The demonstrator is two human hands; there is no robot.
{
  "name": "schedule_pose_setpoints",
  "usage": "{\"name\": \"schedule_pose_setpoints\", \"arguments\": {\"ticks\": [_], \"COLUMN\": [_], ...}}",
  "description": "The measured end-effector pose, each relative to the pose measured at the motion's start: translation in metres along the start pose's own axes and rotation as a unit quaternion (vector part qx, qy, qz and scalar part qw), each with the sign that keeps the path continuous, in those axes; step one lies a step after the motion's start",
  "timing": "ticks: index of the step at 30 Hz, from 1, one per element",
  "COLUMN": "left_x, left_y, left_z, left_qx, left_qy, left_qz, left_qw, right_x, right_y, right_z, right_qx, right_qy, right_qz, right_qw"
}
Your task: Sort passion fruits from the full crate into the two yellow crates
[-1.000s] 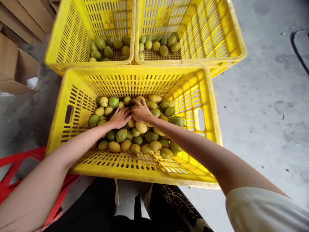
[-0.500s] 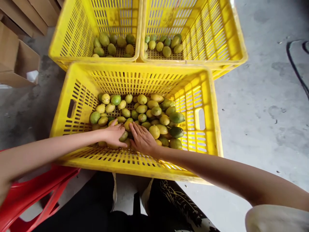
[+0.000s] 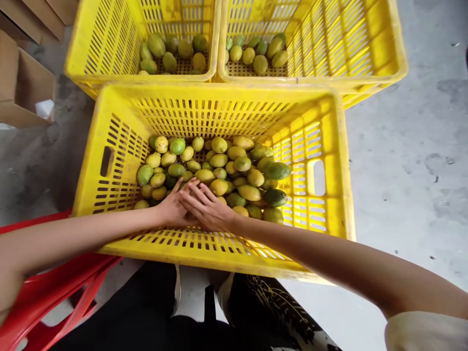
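Note:
Yellow-green lemons (image 3: 219, 187) lie heaped in the nearest yellow plastic crate (image 3: 219, 253), some fully yellow, a few dark green. My left hand (image 3: 176, 208) reaches down among them near the crate's front wall, its visible fingers apart. From the other side, my right hand (image 3: 210, 208) lies against it, fingers stretched out and overlapping the left fingers. Both hands touch the pile. Whatever lies beneath the palms is hidden.
Two more yellow crates, a back left crate (image 3: 98, 48) and a back right crate (image 3: 340, 44), hold some lemons. Cardboard boxes (image 3: 34, 83) stand at the left. A red plastic chair (image 3: 54, 282) is beside my legs on the grey floor (image 3: 409, 195).
My hands have come together from slightly apart, the right fingers moving left over the left hand. Lemons near them have shifted. The camera view has moved a little closer.

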State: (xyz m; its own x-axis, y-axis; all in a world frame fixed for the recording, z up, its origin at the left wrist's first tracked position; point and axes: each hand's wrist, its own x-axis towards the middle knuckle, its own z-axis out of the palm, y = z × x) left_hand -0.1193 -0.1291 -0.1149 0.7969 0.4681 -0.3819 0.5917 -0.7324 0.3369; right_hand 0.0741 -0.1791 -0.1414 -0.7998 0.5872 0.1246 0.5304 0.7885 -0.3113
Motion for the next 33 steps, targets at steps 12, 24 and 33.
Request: {"name": "schedule_pose_setpoints", "arguments": {"ticks": [12,24,33], "left_x": [0.076,0.092,0.091], "left_y": [-0.096,-0.14,-0.154], "left_z": [-0.02,-0.038,-0.065], "left_qx": [0.075,0.117,0.124], "left_qy": [0.091,0.021,0.07], "left_qz": [-0.102,0.034,0.039], "left_qw": [0.988,0.992,0.989], "right_x": [0.087,0.079,0.078], "right_y": [0.13,0.167,0.168], "right_z": [0.003,0.0,-0.014], "right_qx": [-0.009,-0.071,-0.039], "right_qy": [-0.025,-0.017,-0.027], "right_qz": [-0.056,-0.013,0.011], "right_qw": [0.998,0.997,0.999]}}
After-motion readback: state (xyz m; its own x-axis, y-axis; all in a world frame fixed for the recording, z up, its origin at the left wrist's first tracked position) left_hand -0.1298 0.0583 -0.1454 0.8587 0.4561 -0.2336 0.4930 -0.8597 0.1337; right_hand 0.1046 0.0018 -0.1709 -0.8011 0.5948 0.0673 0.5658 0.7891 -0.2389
